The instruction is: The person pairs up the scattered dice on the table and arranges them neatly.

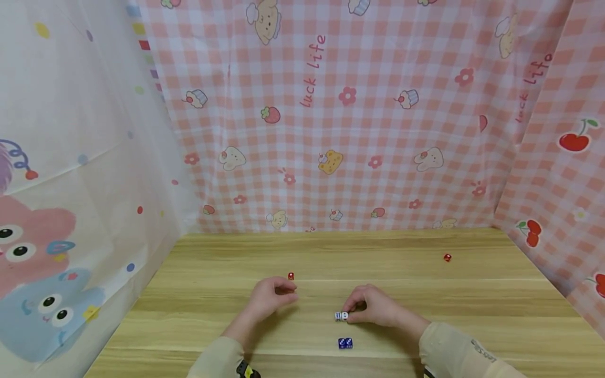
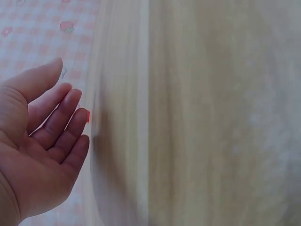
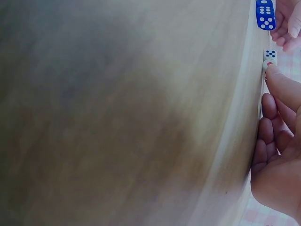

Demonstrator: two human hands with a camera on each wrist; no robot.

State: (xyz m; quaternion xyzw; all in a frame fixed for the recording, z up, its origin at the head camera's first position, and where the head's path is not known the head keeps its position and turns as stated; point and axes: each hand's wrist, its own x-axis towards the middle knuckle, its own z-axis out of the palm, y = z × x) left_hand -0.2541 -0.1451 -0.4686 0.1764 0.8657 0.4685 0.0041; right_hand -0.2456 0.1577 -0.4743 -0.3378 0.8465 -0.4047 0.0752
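My right hand (image 1: 375, 307) pinches a white die (image 1: 344, 316) between thumb and forefinger, low over the wooden table. Right against its left side sits another white die (image 1: 337, 316); the right wrist view shows the pinched white die (image 3: 269, 65) with a red pip under my thumb tip. Just nearer to me, two dark blue dice (image 1: 345, 343) stand side by side. My left hand (image 1: 271, 295) hovers over the table with relaxed fingers and nothing in them. Beyond its fingertips lies a red die (image 1: 291, 276), partly hidden behind the fingers in the left wrist view.
Another red die (image 1: 447, 258) lies far back on the right of the wooden table (image 1: 402, 257). A pink checked cloth (image 1: 293, 131) hangs along the back and right edges, and a white patterned sheet (image 1: 94, 194) along the left.
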